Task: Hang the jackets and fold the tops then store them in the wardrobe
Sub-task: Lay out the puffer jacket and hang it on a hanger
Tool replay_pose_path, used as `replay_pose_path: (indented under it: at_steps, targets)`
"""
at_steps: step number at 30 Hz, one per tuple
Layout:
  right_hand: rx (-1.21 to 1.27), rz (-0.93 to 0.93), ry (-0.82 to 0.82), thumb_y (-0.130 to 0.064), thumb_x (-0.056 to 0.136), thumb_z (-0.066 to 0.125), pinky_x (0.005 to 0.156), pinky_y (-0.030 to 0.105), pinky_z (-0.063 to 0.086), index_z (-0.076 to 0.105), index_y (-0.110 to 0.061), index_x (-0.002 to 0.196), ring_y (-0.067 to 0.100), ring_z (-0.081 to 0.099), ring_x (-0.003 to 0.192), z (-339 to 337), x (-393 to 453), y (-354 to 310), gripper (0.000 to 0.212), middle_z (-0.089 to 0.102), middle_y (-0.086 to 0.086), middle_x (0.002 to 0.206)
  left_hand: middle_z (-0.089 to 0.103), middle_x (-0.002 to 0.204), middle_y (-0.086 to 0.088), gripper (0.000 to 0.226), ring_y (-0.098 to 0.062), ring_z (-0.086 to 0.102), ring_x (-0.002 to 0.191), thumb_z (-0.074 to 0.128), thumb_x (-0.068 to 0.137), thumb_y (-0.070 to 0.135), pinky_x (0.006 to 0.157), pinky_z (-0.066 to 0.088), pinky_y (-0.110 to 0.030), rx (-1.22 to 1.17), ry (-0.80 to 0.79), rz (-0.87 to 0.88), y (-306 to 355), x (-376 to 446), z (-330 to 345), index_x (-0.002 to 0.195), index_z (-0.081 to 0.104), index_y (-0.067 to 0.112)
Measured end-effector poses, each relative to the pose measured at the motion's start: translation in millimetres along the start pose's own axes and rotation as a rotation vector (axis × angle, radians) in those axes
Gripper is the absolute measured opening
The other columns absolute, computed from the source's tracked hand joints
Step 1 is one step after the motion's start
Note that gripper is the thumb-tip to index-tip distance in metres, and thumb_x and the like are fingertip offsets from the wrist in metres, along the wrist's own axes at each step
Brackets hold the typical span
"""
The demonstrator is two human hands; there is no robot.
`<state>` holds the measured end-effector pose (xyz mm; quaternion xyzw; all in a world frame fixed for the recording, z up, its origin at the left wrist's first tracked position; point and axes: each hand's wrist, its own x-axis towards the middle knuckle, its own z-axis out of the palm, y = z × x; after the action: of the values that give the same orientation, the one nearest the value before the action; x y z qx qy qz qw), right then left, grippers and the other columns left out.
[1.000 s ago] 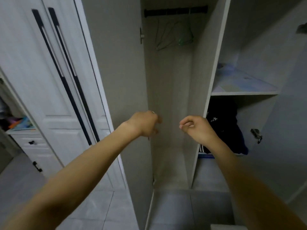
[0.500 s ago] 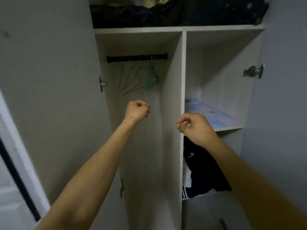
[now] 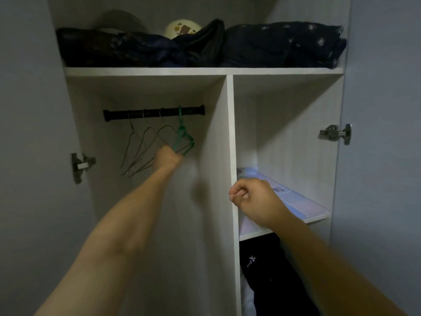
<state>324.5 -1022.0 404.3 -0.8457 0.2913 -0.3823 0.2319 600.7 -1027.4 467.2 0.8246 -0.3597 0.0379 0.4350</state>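
Half a second ago the left hand [image 3: 168, 158] hung as a bare fist in front of the hanging bay; now it reaches further in, up at the lower corner of the green hanger [image 3: 183, 139], fingers curled there and seemingly gripping it, though the fingertips are hidden behind the hand. The right hand [image 3: 252, 201] is little changed: a loose fist holding nothing, in front of the white divider panel [image 3: 230, 142], nearer the camera than the left. The view has also tilted upward, bringing the top shelf fully into sight.

Below the right hand, dark folded clothing [image 3: 271, 277] with a small pale logo lies in the lower right compartment, its bottom cut off by the frame. Just behind that hand a shelf [image 3: 305, 208] carries a pale printed liner. Left of the left hand, three bare wire hangers [image 3: 136, 151] hang from the black rail [image 3: 152, 112], as does the green one. The wardrobe [image 3: 293, 124] stands open, door hinges showing on both sides. Above both hands the top shelf holds dark bundled clothes [image 3: 282, 44] and a pale round object with a pattern, dim and hard to identify.
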Motion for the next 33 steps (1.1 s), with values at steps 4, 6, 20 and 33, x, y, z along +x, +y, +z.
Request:
replay_pose_path:
  at_steps: [4,6,20,33]
  targets:
    - [0.004,-0.031,-0.016,-0.006,0.089,0.063,0.064,0.006,0.045,0.073,-0.008,0.089,0.004,0.061,0.066,0.7,6.6,10.5,0.011,0.067,-0.003,0.073,0.055,0.075,-0.008,0.03,-0.027,0.058,0.076,0.054,0.095,0.023,0.066,0.046,-0.032,-0.129,-0.055,-0.051,-1.3,17.6,5.2,0.104,0.062,-0.004]
    - [-0.001,-0.033,-0.027,-0.009,0.09,0.064,0.065,0.006,0.045,0.073,-0.009,0.09,-0.002,0.06,0.064,1.5,5.0,16.7,0.009,0.068,-0.002,0.073,0.053,0.076,-0.007,0.031,-0.026,0.054,0.071,0.05,0.095,0.021,0.063,0.041,-0.029,-0.159,0.009,-0.026,-1.8,16.7,6.7,0.104,0.063,-0.005]
    - [0.027,0.062,0.096,-0.004,0.088,0.059,0.071,0.013,0.046,0.065,-0.031,0.068,0.006,0.063,0.068,-20.1,-41.0,20.7,0.034,0.069,-0.008,0.071,0.066,0.098,-0.017,0.032,-0.034,0.06,0.089,0.044,0.101,0.031,0.066,0.037,-0.033,-0.327,0.223,0.119,32.0,-98.6,-6.7,0.097,0.06,0.004]
    - [0.114,0.407,0.084,-0.012,0.091,0.068,0.075,0.031,0.053,0.068,-0.021,0.085,0.016,0.069,0.073,-22.3,-276.7,50.8,0.011,0.07,-0.001,0.074,0.053,0.073,-0.004,0.047,-0.018,0.055,0.063,0.061,0.091,0.049,0.058,0.044,-0.017,-0.854,-0.31,-0.256,-24.3,-428.9,47.4,0.083,0.05,0.004]
